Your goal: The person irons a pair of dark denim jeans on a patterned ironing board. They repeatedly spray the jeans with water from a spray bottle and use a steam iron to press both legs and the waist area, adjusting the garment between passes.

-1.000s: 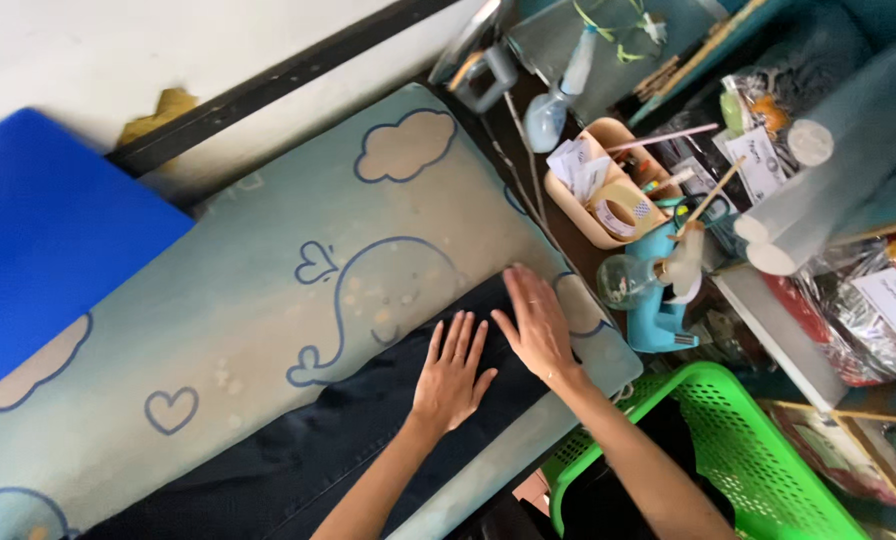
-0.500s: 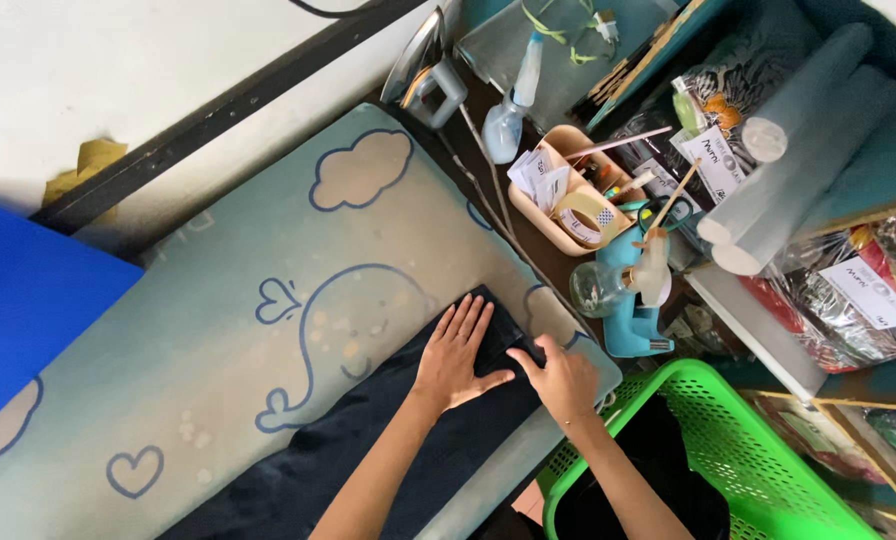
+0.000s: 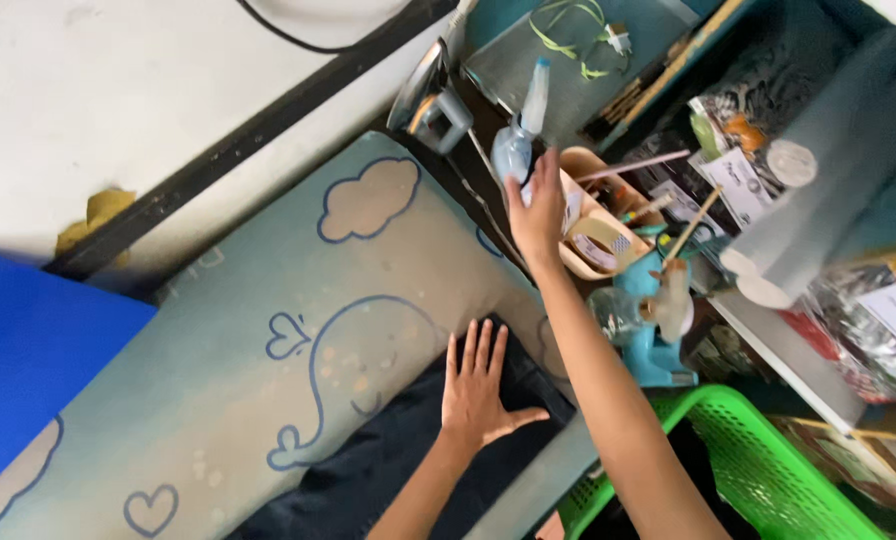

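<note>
At the far left a blue board (image 3: 38, 350) overlaps the end of a padded ironing surface (image 3: 268, 300) printed with clouds, hearts and a whale. On its near edge lies a dark garment (image 3: 388, 470). The left hand (image 3: 478, 395) rests flat on it, fingers spread wide and holding nothing — simply pinning the cloth in place.

Further right, the right hand (image 3: 536, 215) reaches up past the pad's end and curls around the body of a pale blue spray bottle (image 3: 518, 145) that stands upright beside an iron (image 3: 430, 95). The fingers appear to be closing on the bottle, though the blur leaves it unclear whether the grip is firm yet. To handle this well, I judge the bottle should be taken round its middle and lifted straight up, with the left palm kept pressed down so the cloth does not slide or wrinkle.

The space around the bottle is crowded — a beige tray (image 3: 593, 225) of small items with thin sticks (image 3: 633, 165) poking out sits just beside it, and a light blue toy-like object (image 3: 653, 320) stands nearby; any of these could be knocked by the forearm. At the lower right is a green plastic basket (image 3: 768, 470), with cluttered shelves (image 3: 828, 200) above it.
</note>
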